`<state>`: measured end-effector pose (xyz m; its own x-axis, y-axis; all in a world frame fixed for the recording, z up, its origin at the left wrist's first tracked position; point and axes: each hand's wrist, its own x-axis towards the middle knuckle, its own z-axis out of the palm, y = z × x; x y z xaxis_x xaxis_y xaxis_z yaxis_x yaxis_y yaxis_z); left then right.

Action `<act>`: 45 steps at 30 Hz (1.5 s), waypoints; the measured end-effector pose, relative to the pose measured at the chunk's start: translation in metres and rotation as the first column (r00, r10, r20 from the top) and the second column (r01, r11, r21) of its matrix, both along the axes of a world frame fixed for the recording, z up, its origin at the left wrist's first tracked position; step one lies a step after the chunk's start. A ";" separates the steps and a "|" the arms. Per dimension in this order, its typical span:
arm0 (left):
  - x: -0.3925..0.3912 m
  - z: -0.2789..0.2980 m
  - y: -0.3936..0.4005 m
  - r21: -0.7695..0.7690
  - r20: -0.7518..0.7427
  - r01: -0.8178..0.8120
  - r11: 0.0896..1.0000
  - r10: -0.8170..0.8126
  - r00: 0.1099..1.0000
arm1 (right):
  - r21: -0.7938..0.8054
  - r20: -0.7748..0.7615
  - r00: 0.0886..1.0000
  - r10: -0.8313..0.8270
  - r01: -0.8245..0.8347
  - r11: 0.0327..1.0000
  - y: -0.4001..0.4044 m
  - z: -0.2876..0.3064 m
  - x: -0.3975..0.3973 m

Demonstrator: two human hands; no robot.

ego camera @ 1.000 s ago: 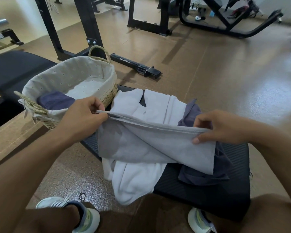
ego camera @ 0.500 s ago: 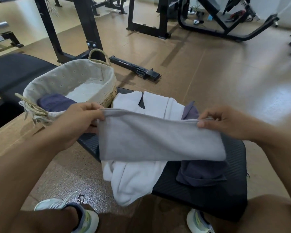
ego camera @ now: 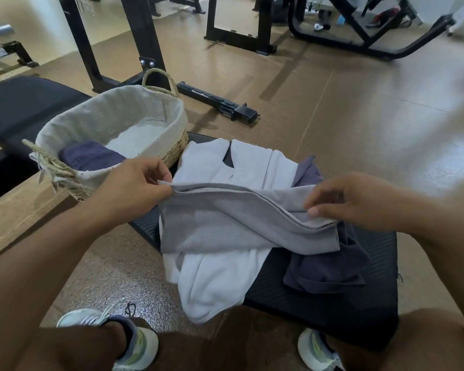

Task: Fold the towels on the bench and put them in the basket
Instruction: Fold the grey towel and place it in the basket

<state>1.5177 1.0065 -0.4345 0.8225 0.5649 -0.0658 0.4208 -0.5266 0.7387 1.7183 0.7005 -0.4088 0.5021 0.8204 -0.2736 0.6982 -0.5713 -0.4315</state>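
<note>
The left hand (ego camera: 134, 188) pinches one top corner of the grey towel (ego camera: 241, 223), and the right hand (ego camera: 351, 202) pinches the other top corner. Half a second ago the towel was pulled flat and tight between the hands, up in the air. Now the hands are lower and the right one has come nearer. The top edge sags and twists, and the bottom of the towel rests on the pile. This looks like the towel, already folded in half, being set down so it can be folded again.

Under it lie a white towel (ego camera: 220, 285) and a dark blue towel (ego camera: 330, 271), both loose and rumpled on the black bench (ego camera: 332, 314). They are not folded yet.

The basket (ego camera: 113, 121) sits at the left end of the bench, close to the left hand. One folded dark blue towel (ego camera: 91, 156) is already inside it.

So one towel seems done, one is half way, and two more wait. The next fold needs a flat spot, and the pile below is lumpy, so the grey towel may wrinkle.
</note>
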 end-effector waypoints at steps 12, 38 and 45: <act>-0.006 0.001 0.007 0.048 -0.084 0.065 0.997 -0.061 0.995 | -0.043 0.390 0.921 -0.024 0.044 0.998 0.011 -0.026 0.021; 0.017 -0.032 0.021 -0.144 -0.041 -0.114 0.983 0.109 0.993 | -0.033 -0.003 1.000 -0.019 0.019 0.999 0.005 -0.014 0.015; 0.016 -0.030 0.019 -0.098 -0.053 -0.109 0.989 0.105 0.993 | -0.020 0.130 0.991 0.028 -0.025 0.999 0.004 -0.020 0.024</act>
<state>1.5340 1.0250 -0.4649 0.7523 0.6380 -0.1644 0.5068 -0.4010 0.7631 1.7427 0.7044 -0.4283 0.5127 0.8292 -0.2228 0.7625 -0.5590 -0.3257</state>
